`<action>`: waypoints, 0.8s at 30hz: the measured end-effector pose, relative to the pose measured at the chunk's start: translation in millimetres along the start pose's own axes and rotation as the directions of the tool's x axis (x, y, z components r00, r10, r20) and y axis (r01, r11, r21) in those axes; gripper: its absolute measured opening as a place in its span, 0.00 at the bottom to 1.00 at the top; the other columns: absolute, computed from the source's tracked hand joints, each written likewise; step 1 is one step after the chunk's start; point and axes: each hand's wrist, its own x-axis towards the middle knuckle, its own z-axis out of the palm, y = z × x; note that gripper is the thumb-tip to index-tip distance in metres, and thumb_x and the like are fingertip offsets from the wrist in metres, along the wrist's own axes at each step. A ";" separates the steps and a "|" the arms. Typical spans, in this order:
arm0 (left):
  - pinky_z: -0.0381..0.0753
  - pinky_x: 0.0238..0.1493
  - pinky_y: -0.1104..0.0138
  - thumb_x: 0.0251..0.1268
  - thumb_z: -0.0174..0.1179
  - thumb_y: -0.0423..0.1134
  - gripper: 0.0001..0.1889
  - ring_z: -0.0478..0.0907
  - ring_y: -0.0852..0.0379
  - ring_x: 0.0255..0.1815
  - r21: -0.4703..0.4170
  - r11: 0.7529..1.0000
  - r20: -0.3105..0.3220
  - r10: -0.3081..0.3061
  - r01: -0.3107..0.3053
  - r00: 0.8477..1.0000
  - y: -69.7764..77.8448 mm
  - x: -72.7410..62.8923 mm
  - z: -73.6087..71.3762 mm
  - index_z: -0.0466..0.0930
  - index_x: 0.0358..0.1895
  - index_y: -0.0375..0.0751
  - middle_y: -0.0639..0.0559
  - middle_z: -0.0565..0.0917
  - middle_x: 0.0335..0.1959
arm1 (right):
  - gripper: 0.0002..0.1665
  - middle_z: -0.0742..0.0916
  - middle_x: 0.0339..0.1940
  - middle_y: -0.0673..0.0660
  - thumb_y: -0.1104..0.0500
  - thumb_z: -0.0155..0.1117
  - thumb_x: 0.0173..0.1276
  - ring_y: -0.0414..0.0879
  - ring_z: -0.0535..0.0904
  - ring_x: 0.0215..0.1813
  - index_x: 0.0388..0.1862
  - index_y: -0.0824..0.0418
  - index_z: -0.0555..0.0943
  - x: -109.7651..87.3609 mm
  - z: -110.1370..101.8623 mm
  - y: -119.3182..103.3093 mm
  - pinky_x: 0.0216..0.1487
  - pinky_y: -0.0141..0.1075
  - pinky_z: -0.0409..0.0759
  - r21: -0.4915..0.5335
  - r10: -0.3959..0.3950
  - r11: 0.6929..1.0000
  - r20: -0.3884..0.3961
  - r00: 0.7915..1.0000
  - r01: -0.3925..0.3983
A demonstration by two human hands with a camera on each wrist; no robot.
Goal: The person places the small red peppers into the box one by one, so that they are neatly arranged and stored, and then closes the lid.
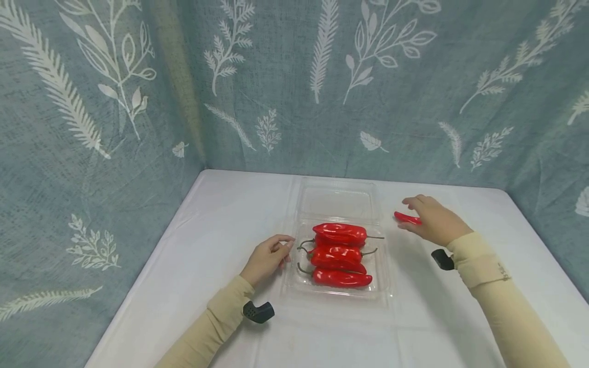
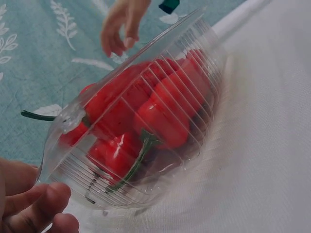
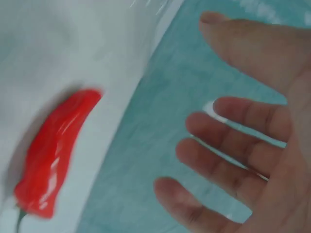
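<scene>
A clear plastic clamshell box [image 1: 338, 293] stands with its lid [image 1: 338, 202] folded back, and several red chili peppers [image 1: 342, 277] with green stems lie in its base. My left hand [image 1: 267, 258] is at the box's left side. In the left wrist view its thumb and fingers [image 2: 56, 194] pinch the box's rim at a corner. Over the table to the right of the box, my right hand [image 1: 434, 221] hovers with thumb and fingers spread. One loose red chili pepper [image 3: 58, 153] lies on the table beneath it, apart from the fingers in the right wrist view.
A white cloth covers the table [image 1: 221, 214]. Behind it and along both sides hangs a blue-green curtain [image 1: 285, 92] with white leaf prints. A small dark device [image 1: 258, 312] sits at the left wrist, and a similar one [image 1: 443, 259] at the right wrist.
</scene>
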 end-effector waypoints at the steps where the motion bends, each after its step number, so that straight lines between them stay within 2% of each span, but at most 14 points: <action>1: 0.71 0.29 0.67 0.69 0.57 0.43 0.13 0.72 0.58 0.20 0.000 1.000 -0.001 0.000 0.000 1.000 0.0 -0.2 -0.4 0.80 0.52 0.43 0.53 0.78 0.21 | 0.36 0.78 0.55 0.68 0.50 0.68 0.62 0.63 0.72 0.58 0.62 0.69 0.70 1.1 0.9 7.8 0.57 0.57 0.72 0.016 0.024 1.000 0.010 1.000 -0.024; 6: 0.71 0.28 0.68 0.70 0.56 0.43 0.13 0.72 0.58 0.20 -0.006 1.000 0.001 0.009 -0.009 1.000 -0.8 -0.1 -1.4 0.80 0.52 0.43 0.53 0.78 0.20 | 0.40 0.72 0.61 0.74 0.49 0.66 0.64 0.69 0.65 0.63 0.65 0.73 0.67 5.3 10.6 42.4 0.62 0.63 0.64 0.053 0.127 0.990 0.076 0.989 -0.131; 11: 0.71 0.27 0.68 0.69 0.57 0.43 0.13 0.72 0.58 0.20 -0.006 1.000 0.007 0.022 -0.021 1.000 -0.3 0.1 -1.9 0.80 0.52 0.42 0.52 0.78 0.21 | 0.44 0.69 0.62 0.78 0.46 0.66 0.64 0.72 0.64 0.62 0.66 0.76 0.64 7.4 22.7 59.6 0.61 0.64 0.64 0.082 0.182 0.977 0.152 0.971 -0.196; 18: 0.71 0.29 0.68 0.69 0.57 0.43 0.13 0.72 0.58 0.20 0.000 1.000 0.011 0.014 -0.014 1.000 0.8 -0.9 -2.4 0.80 0.51 0.43 0.52 0.78 0.20 | 0.43 0.70 0.61 0.79 0.47 0.63 0.65 0.73 0.65 0.62 0.66 0.77 0.64 10.8 33.5 72.4 0.61 0.64 0.64 0.068 0.179 0.978 0.196 0.964 -0.195; 24: 0.70 0.30 0.67 0.69 0.57 0.44 0.13 0.72 0.58 0.21 0.004 1.000 0.010 0.005 -0.005 1.000 0.9 -1.1 -2.9 0.80 0.51 0.43 0.51 0.78 0.21 | 0.37 0.75 0.56 0.76 0.46 0.60 0.67 0.69 0.71 0.57 0.62 0.74 0.69 12.4 40.1 78.9 0.58 0.62 0.67 0.109 0.155 0.978 0.199 0.968 -0.179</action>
